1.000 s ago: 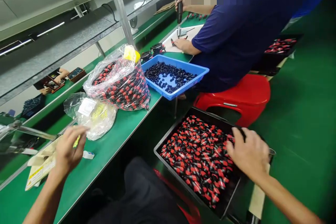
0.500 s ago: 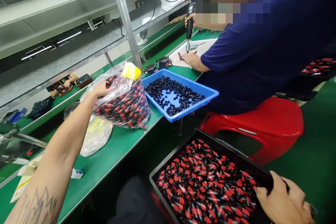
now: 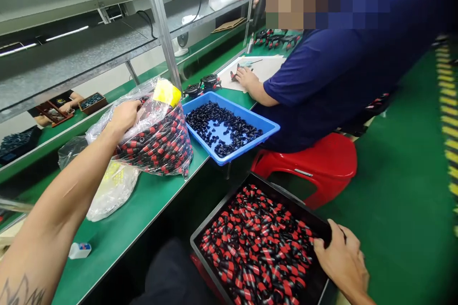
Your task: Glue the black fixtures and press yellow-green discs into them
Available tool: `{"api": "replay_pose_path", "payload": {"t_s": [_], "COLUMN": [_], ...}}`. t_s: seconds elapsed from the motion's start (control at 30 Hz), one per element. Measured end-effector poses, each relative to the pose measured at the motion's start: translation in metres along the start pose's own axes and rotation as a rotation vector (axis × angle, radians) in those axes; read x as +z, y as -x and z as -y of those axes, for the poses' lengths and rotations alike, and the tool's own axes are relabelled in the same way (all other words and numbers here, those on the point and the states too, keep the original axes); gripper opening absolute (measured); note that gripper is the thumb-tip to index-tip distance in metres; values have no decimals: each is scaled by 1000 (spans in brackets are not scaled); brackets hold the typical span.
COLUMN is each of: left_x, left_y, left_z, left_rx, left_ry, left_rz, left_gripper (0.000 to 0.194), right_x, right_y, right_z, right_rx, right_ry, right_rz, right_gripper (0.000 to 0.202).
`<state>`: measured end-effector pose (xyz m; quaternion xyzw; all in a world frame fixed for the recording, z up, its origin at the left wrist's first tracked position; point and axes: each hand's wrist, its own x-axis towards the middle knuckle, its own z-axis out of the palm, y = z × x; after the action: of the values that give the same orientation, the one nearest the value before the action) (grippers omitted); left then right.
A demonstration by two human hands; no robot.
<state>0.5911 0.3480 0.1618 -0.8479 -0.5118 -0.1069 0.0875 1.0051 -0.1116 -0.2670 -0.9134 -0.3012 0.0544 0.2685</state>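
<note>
Two hands are at work here. The clear bag [image 3: 161,147] should handle as soft and slack, its film slippery and its load heavy in bulk; it is best gathered at the mouth or supported beneath. The black tray [image 3: 300,212] looks stiff and weighty, best held by opposite rims. Its red-and-black parts [image 3: 257,248] seem light, smooth and sturdy.

The bag stands on the green bench [image 3: 150,200], the left hand [image 3: 125,116] at its mouth; the fingertips are hidden, so I cannot tell what they hold. The right hand [image 3: 341,257] clasps the tray's right-hand wall, parts lying just inside.
</note>
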Motion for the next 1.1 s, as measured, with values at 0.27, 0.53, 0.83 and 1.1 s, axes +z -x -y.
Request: {"api": "replay_pose_path", "payload": {"t_s": [0.27, 0.53, 0.83, 1.1], "left_x": [-6, -11, -17, -7], "left_y": [2, 10, 18, 30], "left_z": [11, 27, 0, 2], "left_rx": [-84, -77, 89, 62], "left_ry": [87, 156, -88, 43], "left_rz": [-175, 27, 304, 138], "left_gripper": [36, 37, 31, 30], "right_x": [-6, 1, -7, 5], "right_y": [0, 1, 8, 8], "right_z": [5, -3, 16, 4], "right_rx": [-19, -52, 21, 268], "right_ry": [135, 183, 130, 116], "right_rz": [41, 22, 45, -17], "right_gripper": [73, 70, 68, 69]}}
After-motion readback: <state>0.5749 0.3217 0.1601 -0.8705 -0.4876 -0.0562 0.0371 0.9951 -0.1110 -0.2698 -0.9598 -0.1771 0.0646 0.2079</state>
